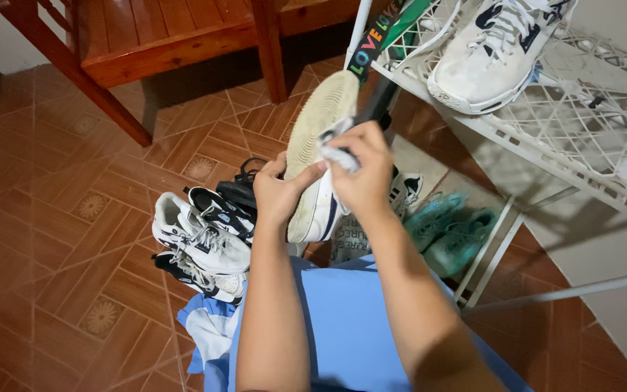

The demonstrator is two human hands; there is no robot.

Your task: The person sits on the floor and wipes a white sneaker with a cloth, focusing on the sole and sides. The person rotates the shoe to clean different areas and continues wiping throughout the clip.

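Observation:
My left hand [279,190] grips a white sneaker [318,145] turned sole-up, holding it by its heel end. The pale rubber sole faces me and tilts up to the right. My right hand [363,170] is closed around a small crumpled white cloth [337,149] pressed against the sneaker's sole edge. Both forearms reach out from over my light blue clothing [350,327].
A pile of white and black sneakers [201,243] lies on the brown tiled floor to the left. Teal shoes [450,231] sit under a white wire rack [589,123] carrying another white sneaker [491,51]. A red wooden chair [161,43] stands behind.

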